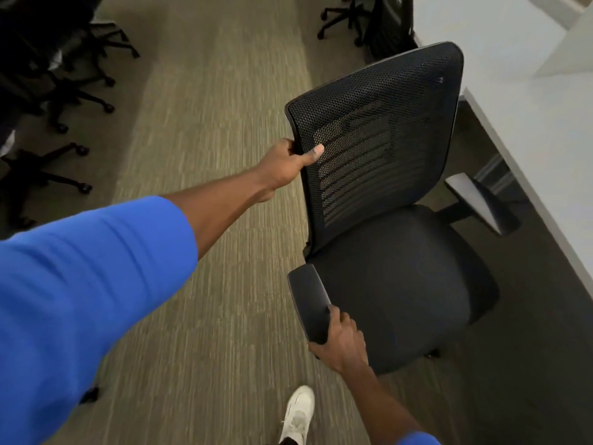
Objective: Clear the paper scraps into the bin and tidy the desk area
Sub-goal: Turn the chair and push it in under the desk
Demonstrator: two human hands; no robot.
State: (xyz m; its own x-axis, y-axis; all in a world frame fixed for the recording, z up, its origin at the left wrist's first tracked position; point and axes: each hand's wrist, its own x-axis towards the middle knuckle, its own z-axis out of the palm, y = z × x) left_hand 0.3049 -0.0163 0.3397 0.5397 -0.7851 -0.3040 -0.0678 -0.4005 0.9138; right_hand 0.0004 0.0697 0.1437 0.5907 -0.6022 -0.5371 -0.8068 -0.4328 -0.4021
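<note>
A black office chair (398, 277) with a mesh backrest (378, 136) stands on the carpet beside a white desk (545, 130). My left hand (287, 163) grips the left edge of the backrest, thumb on the mesh. My right hand (340, 343) holds the front end of the chair's near armrest (309, 300). The far armrest (481, 202) points toward the desk. No paper scraps or bin are in view.
Several black chair bases with castors (57, 101) crowd the left edge. Another chair base (346, 17) and a dark object stand at the top by the desk. Striped carpet (208, 139) runs down the middle. My white shoe (298, 412) is at the bottom.
</note>
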